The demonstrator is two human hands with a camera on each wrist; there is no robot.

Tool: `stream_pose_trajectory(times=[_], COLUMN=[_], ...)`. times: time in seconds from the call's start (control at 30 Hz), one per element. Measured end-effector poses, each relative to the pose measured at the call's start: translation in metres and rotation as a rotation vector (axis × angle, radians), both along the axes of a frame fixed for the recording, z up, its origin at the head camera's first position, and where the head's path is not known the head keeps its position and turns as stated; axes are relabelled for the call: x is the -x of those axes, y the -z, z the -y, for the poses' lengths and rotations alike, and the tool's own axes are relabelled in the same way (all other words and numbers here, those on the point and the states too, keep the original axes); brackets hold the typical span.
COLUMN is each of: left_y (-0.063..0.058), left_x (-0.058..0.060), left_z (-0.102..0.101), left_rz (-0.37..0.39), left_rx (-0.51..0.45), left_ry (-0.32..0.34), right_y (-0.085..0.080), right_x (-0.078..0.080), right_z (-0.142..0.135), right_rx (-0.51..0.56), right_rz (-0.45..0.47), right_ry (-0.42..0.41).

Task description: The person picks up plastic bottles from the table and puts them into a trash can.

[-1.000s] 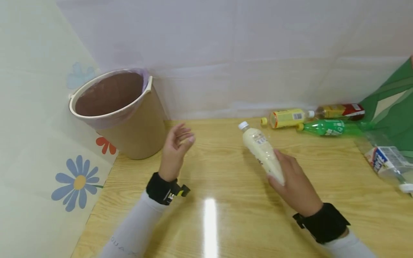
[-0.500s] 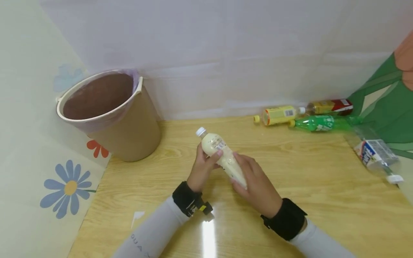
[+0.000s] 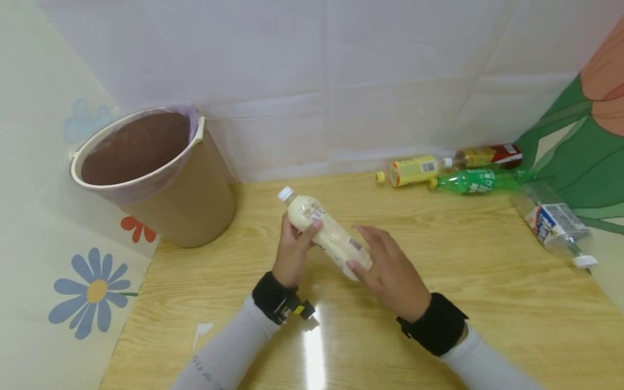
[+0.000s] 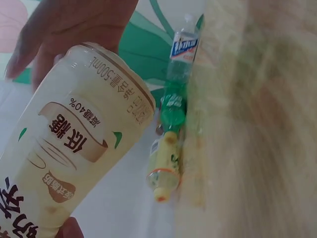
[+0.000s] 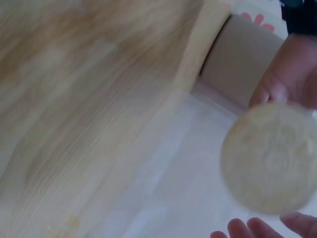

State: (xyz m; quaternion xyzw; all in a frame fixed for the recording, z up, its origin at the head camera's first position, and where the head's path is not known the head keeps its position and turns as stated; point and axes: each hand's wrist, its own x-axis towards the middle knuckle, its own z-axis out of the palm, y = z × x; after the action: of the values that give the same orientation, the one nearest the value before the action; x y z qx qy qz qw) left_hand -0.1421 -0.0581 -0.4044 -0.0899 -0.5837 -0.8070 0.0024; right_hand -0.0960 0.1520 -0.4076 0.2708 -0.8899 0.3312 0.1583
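Note:
A cream-coloured plastic drink bottle point(image 3: 327, 232) with a white cap point(image 3: 286, 193) is held tilted above the table, its cap end up and to the left. My left hand point(image 3: 292, 250) grips it below the neck, thumb across the front. At the base end is my right hand point(image 3: 392, 268), its fingers loosely extended and spread off the bottle; the thumb lies close to the base, and contact is unclear. Brown print on the bottle point(image 4: 74, 134) faces the left wrist camera. The right wrist view shows the round bottle base point(image 5: 271, 158), with fingertips point(image 5: 247, 229) apart below it.
A tan bin point(image 3: 195, 200) with a liner stands at the back left. Along the back right lie a yellow-labelled bottle point(image 3: 413, 171), a red-labelled bottle point(image 3: 489, 156), a green bottle point(image 3: 475, 181) and a large clear bottle point(image 3: 556, 222). A white wall sheet point(image 3: 273, 141) borders the wooden table point(image 3: 439, 233).
My right hand brought the bottle leftward to my left hand, which took hold near its neck. The right fingers have since loosened from the base. The head view has shifted slightly.

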Motion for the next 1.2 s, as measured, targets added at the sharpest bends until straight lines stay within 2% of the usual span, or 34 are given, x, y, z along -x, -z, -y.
stream_pose_trajectory(times=[0.13, 0.33, 0.43, 0.63, 0.73, 0.83, 0.9, 0.97, 1.03, 1.13, 1.17, 1.2], left_y=[-0.009, -0.035, -0.053, -0.095, -0.119, -0.142, -0.157, -0.172, -0.185, -0.200, -0.204, -0.206], left_x=[0.007, 0.014, 0.014, 0.016, 0.018, 0.020, 0.020, 0.019, 0.017, 0.014, 0.013, 0.012], left_z=[0.016, 0.043, 0.059, 0.099, 0.121, 0.143, 0.160, 0.179, 0.199, 0.227, 0.234, 0.241], left_rz=[-0.061, -0.177, -0.240, -0.366, -0.408, -0.449, -0.476, -0.473, -0.453, -0.378, -0.358, -0.353], left_rx=[0.004, 0.045, 0.034, -0.026, -0.110, -0.180, -0.216, -0.256, -0.309, -0.386, -0.405, -0.416], left_ry=[-0.046, -0.115, -0.172, -0.281, -0.337, -0.403, -0.446, -0.481, -0.522, -0.602, -0.629, -0.652], right_y=[0.000, 0.011, 0.018, 0.031, 0.031, 0.033, 0.035, 0.037, 0.040, 0.048, 0.051, 0.053], right_x=[0.009, 0.038, 0.050, 0.059, 0.059, 0.058, 0.056, 0.054, 0.052, 0.052, 0.054, 0.055], right_z=[-0.026, -0.098, -0.145, -0.231, -0.259, -0.277, -0.288, -0.296, -0.302, -0.312, -0.316, -0.321], right_rx=[0.032, -0.028, -0.087, -0.189, -0.234, -0.294, -0.333, -0.342, -0.335, -0.271, -0.263, -0.269], right_rz=[0.020, -0.011, 0.003, 0.152, 0.213, 0.206, 0.200, 0.180, 0.206, 0.169, 0.181, 0.234], right_ry=[0.055, 0.274, 0.400, 0.607, 0.716, 0.822, 0.863, 0.886, 0.903, 0.896, 0.893, 0.890])
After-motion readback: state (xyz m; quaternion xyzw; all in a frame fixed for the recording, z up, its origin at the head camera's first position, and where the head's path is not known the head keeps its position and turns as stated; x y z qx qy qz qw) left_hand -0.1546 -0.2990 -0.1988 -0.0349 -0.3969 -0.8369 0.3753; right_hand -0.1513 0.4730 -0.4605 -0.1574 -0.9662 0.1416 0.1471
